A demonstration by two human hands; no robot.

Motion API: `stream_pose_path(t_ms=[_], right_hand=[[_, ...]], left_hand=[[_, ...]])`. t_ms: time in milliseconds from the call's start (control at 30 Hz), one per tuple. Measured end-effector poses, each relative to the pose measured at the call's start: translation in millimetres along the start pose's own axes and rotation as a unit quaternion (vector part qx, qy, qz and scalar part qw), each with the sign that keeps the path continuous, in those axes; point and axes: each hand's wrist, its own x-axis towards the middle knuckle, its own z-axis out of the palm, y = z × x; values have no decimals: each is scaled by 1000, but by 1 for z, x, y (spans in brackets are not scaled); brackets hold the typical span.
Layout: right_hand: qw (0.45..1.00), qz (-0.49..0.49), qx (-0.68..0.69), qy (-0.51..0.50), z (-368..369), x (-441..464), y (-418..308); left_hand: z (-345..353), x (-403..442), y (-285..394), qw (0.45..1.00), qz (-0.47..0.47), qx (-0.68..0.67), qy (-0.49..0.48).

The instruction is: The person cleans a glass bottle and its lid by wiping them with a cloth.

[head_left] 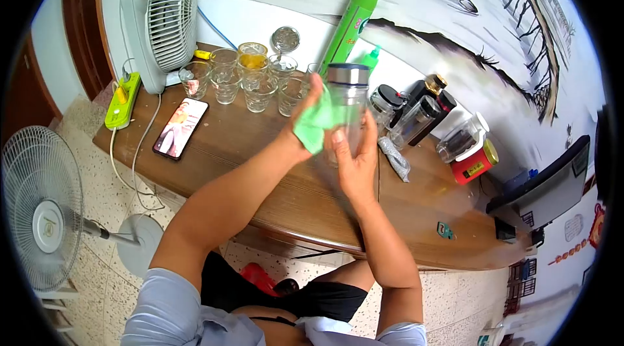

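A clear bottle with a silver and dark-blue lid stands nearly upright above the table, between my two hands. My right hand is wrapped round its lower part, thumb toward me. My left hand grips a light green cloth that lies against the bottle's left side. The cloth hides some of the left fingers. Just behind the left hand is a group of several drinking glasses. A crumpled grey cloth lies on the table to the right of my right hand.
On the wooden table are a phone, a box fan, a green power strip, a tall green can, several bottles, a red tin and a monitor. A standing fan is at left.
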Motion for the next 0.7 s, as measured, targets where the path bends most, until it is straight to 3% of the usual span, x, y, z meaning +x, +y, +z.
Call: stream_pose_path(t_ms=[33, 167, 267, 400, 467, 533, 600, 667, 700], right_hand=[[998, -26, -24, 43, -3, 4, 8], [987, -70, -96, 105, -28, 12, 23], [989, -56, -71, 116, -33, 4, 30], [994, -52, -86, 30, -27, -12, 10], [995, -55, -84, -9, -15, -19, 2], [997, -35, -64, -40, -3, -26, -4], [997, -48, -58, -14, 0, -27, -5], [996, -51, -76, 18, -7, -24, -4], [996, -45, -66, 35, -14, -22, 1]], left_hand=[[16, -4, -13, 997, 14, 52, 53], [21, -15, -52, 979, 53, 190, 43], [25, -20, -62, 962, 65, 258, 58], [9, -18, -25, 984, 32, 154, 77], [26, -14, 2, 979, 146, 97, 103], [17, -12, 17, 976, 183, 77, 92], [19, -14, 13, 986, 139, 0, 96], [10, -7, -4, 997, 71, 22, 35], [17, -16, -14, 993, 40, 94, 61]])
